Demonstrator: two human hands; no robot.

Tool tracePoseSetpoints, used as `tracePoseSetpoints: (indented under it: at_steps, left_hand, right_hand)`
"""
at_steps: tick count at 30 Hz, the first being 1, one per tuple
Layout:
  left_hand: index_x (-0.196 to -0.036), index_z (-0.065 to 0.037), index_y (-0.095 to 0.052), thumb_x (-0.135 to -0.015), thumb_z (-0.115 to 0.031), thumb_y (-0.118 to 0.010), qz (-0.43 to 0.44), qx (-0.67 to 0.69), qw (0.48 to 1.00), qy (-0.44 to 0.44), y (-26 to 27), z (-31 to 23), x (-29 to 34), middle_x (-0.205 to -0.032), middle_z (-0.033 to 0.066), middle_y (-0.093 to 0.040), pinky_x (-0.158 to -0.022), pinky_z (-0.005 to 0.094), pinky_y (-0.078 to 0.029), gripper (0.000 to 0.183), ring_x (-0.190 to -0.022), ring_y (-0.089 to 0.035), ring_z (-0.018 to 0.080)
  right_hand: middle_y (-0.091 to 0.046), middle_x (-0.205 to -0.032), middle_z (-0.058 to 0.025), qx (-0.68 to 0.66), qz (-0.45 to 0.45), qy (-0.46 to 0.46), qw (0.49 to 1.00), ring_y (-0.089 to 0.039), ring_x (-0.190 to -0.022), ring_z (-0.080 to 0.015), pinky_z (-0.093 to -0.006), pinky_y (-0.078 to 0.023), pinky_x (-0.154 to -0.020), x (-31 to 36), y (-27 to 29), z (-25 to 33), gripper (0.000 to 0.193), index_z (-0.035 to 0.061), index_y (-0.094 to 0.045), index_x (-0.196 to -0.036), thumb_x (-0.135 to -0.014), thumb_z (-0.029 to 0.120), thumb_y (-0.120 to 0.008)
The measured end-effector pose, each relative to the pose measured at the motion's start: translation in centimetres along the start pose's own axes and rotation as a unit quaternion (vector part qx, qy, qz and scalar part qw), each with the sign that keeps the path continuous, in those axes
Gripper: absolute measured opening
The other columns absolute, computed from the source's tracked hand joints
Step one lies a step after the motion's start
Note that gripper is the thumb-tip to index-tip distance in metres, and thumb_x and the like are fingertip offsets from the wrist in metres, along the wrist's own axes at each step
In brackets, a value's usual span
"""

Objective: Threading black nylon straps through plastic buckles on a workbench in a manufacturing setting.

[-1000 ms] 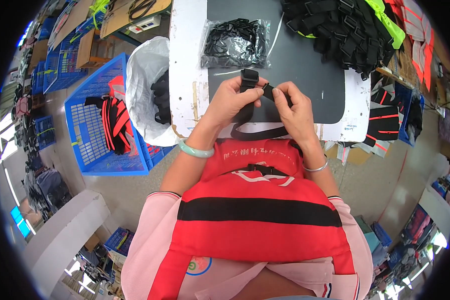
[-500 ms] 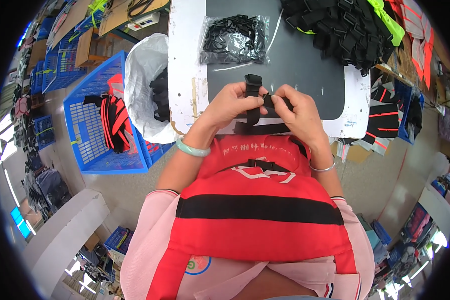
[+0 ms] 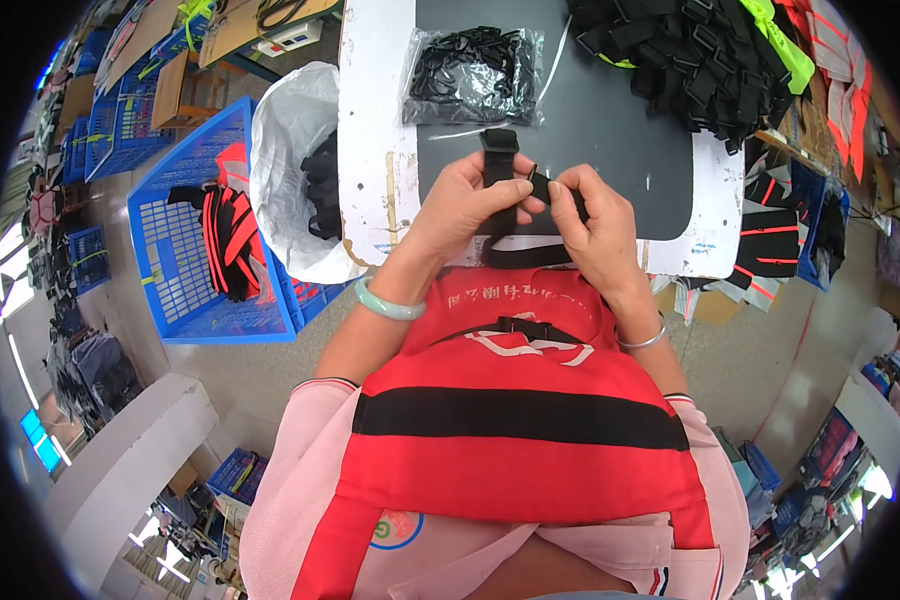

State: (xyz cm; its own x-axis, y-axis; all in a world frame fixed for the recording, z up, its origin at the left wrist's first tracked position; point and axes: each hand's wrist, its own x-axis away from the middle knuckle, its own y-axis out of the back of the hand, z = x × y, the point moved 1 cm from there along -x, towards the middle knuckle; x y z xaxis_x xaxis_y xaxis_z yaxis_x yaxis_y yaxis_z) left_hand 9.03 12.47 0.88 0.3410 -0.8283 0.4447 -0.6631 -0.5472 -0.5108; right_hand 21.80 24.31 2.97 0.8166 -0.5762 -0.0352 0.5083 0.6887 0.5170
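My left hand [image 3: 477, 203] is closed on a black webbing strap [image 3: 500, 172], whose upper end carries a black plastic buckle [image 3: 500, 141]. Between its thumb and fingers it also meets a short black end piece. From the other side, my right hand [image 3: 592, 215] pinches that strap end [image 3: 541, 186] between thumb and forefinger. The strap hangs in a loop below both hands, near the table's front edge. What lies under my fingers is hidden.
A clear bag of black plastic buckles [image 3: 475, 75] lies on the dark table mat [image 3: 570, 150]. Black straps with buckles [image 3: 705, 65] are heaped at the far right. To the left stand a white sack [image 3: 280, 180] of black pieces and a blue crate [image 3: 185, 270] holding black-and-orange straps.
The buckle end of the strap has shifted slightly up and left and turned. My hands are a little closer to the far side, and the hanging loop has changed shape.
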Motion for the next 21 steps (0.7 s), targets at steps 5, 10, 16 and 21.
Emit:
tracePoseSetpoints:
  at_steps: [5, 10, 16, 21]
  left_hand:
    - [-0.108, 0.000, -0.056, -0.084, -0.005, -0.063, -0.016, -0.011, 1.000, -0.016, -0.6, 0.3, 0.0, -0.093, 0.0096, -0.063, -0.066, 0.0251, -0.053, 0.026, -0.079, -0.066, 0.0174]
    - [-0.107, 0.002, -0.056, -0.084, -0.004, -0.063, -0.033, 0.005, 0.999, -0.033, -1.1, 0.4, 0.3, -0.091, 0.0091, -0.063, -0.065, 0.0246, -0.055, 0.025, -0.078, -0.066, 0.0163]
    - [-0.110, 0.002, -0.057, -0.084, -0.005, -0.062, -0.042, 0.015, 0.998, -0.043, -1.3, 0.4, 0.6, -0.090, 0.0086, -0.063, -0.065, 0.0239, -0.054, 0.027, -0.077, -0.065, 0.0148]
    - [-0.115, 0.002, -0.057, -0.085, -0.007, -0.061, -0.038, 0.029, 0.998, -0.035, -1.7, 0.4, 0.8, -0.088, 0.0074, -0.064, -0.065, 0.0222, -0.052, 0.031, -0.074, -0.064, 0.0125]
  right_hand:
    - [-0.056, -0.063, -0.0098, -0.015, -0.024, -0.015, 0.999, -0.054, -0.051, -0.0209, -0.0311, -0.042, -0.049, 0.1, 0.0, 0.0, 0.011, 0.0037, -0.054, -0.080, -0.085, 0.011, -0.060]
    - [-0.055, -0.063, -0.0095, -0.012, -0.040, 0.011, 0.999, -0.054, -0.050, -0.0207, -0.0308, -0.042, -0.048, 0.3, -0.1, 0.1, 0.011, 0.0038, -0.053, -0.080, -0.084, 0.010, -0.061]
    - [-0.054, -0.061, -0.0090, -0.021, -0.058, 0.029, 0.998, -0.053, -0.049, -0.0200, -0.0303, -0.042, -0.048, 0.5, -0.3, 0.2, 0.011, 0.0038, -0.053, -0.080, -0.084, 0.009, -0.061]
    - [-0.054, -0.059, -0.0073, -0.032, -0.054, -0.003, 0.998, -0.051, -0.049, -0.0161, -0.0292, -0.041, -0.049, 0.5, 0.1, 0.1, 0.010, 0.0041, -0.054, -0.081, -0.085, 0.009, -0.061]
